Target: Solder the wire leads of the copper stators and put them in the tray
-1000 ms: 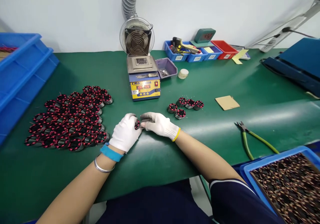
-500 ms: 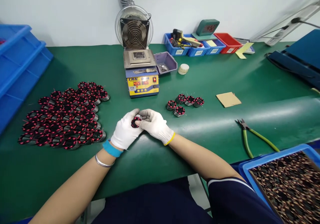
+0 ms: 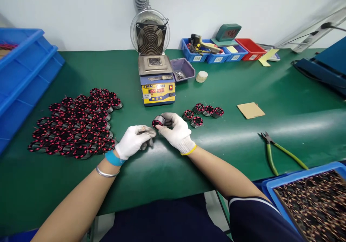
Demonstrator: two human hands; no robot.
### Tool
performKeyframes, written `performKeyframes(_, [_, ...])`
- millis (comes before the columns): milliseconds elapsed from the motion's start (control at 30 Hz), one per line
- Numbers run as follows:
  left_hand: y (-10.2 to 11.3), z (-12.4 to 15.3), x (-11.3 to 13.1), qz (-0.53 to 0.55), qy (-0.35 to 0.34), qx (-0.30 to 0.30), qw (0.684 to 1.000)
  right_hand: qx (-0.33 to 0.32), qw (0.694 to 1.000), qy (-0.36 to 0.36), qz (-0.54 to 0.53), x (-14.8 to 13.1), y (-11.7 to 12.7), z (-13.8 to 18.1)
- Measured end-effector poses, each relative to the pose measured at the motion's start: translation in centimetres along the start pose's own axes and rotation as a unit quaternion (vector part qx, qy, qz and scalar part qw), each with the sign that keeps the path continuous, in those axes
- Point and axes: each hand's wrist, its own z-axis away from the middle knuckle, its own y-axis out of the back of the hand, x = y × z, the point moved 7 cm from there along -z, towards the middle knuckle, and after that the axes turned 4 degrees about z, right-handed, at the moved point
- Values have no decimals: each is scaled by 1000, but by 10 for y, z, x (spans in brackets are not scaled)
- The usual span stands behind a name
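Presumably light and stiff, the red-and-black-wound grey metal ring (image 3: pixel 159 120) suited a wall-side pinch by the fingers of the white-gloved right hand (image 3: pixel 177 129); the white-gloved left hand's (image 3: pixel 133 141) were pressed together.

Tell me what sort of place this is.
Probably an electrical-parts workshop: many wired rings cluster on the bench, near a machine with a digital readout and pliers.

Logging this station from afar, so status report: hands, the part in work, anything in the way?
Right hand holding one wound ring, tilted. Left hand beside it, grip unclear. Five similar rings right of both hands, not between.
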Motion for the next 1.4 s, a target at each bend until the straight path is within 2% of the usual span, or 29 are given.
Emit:
performKeyframes(67, [10, 3, 7, 81, -19, 2, 996, -3, 997, -27, -78, 4, -1, -3])
performKeyframes(133, [24, 4, 13, 120, -77, 71, 987, -10, 990, -49, -130, 5, -4, -2])
performKeyframes(200, [29, 5, 15, 76, -123, 134, 980, -17, 986, -62, -156, 3, -6, 0])
performKeyframes(233, [25, 5, 15, 33, -131, 146, 980, -22, 984, -64, -167, 1, -8, 1])
performKeyframes(300, [12, 5, 14, -49, -133, 140, 980, -38, 979, -70, -190, -1, -11, 3])
performKeyframes(367, [2, 8, 15, -63, -139, 127, 980, -44, 974, -85, -207, -1, -12, 3])
performKeyframes(433, [3, 15, 18, -3, -160, 143, 977, -29, 969, -106, -222, 2, -10, 0])
performKeyframes(567, [25, 23, 17, 143, -187, 235, 943, -22, 945, -149, -289, 13, -9, -6])
performKeyframes(633, [24, 16, 11, 170, -157, 213, 949, -40, 934, -152, -321, 15, -13, -7])
performKeyframes(733, [1, 3, -4, 226, -60, 110, 966, -57, 933, -113, -337, 13, -16, -7])
performKeyframes(833, [-25, -1, -9, 283, 7, 6, 959, -57, 939, -83, -329, 9, -18, -6])
performKeyframes(900, [-34, 2, -6, 296, 26, -41, 954, -56, 941, -85, -322, 10, -19, -5])
performKeyframes(967, [-34, 6, -3, 294, 35, -65, 953, -54, 941, -90, -320, 12, -19, -6])
performKeyframes(1067, [-25, 11, 6, 281, 1, -101, 954, -41, 940, -88, -328, 17, -18, -9])
performKeyframes(1133, [-15, 10, 12, 257, -48, -72, 963, -34, 937, -87, -336, 18, -18, -10])
performKeyframes(1233, [-7, 6, 12, 171, -66, 36, 982, -39, 939, -81, -331, 14, -19, -7])
performKeyframes(1300, [-15, 4, 8, 128, -38, 52, 990, -47, 946, -72, -313, 8, -20, -3])
performKeyframes(1400, [-25, 7, 9, 123, -21, 50, 991, -39, 959, -48, -277, -2, -17, 4])
